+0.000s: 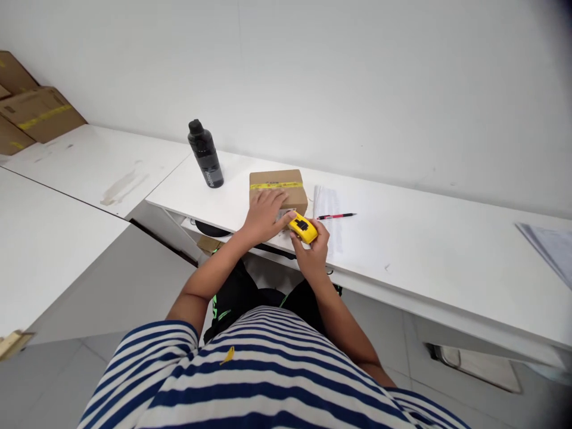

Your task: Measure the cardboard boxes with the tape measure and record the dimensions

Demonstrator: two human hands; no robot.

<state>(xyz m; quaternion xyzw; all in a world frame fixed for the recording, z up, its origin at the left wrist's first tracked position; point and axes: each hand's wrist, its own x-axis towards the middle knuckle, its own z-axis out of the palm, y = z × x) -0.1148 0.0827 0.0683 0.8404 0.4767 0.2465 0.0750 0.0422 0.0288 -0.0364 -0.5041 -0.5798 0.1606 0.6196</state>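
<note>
A small brown cardboard box point(279, 183) with a strip of yellow tape across its top sits on the white table point(424, 250). My left hand point(264, 215) lies on the near side of the box, fingers spread and pressing it. My right hand point(313, 247) is closed round a yellow utility knife point(303, 227) with a black slider. The knife's tip points at the box's near right corner, close to my left fingertips.
A black water bottle point(206, 154) stands left of the box. A red and black pen point(336, 216) lies on paper sheets point(328, 205) right of it. More papers point(549, 247) lie far right. Taped cartons point(31, 110) are stacked at far left.
</note>
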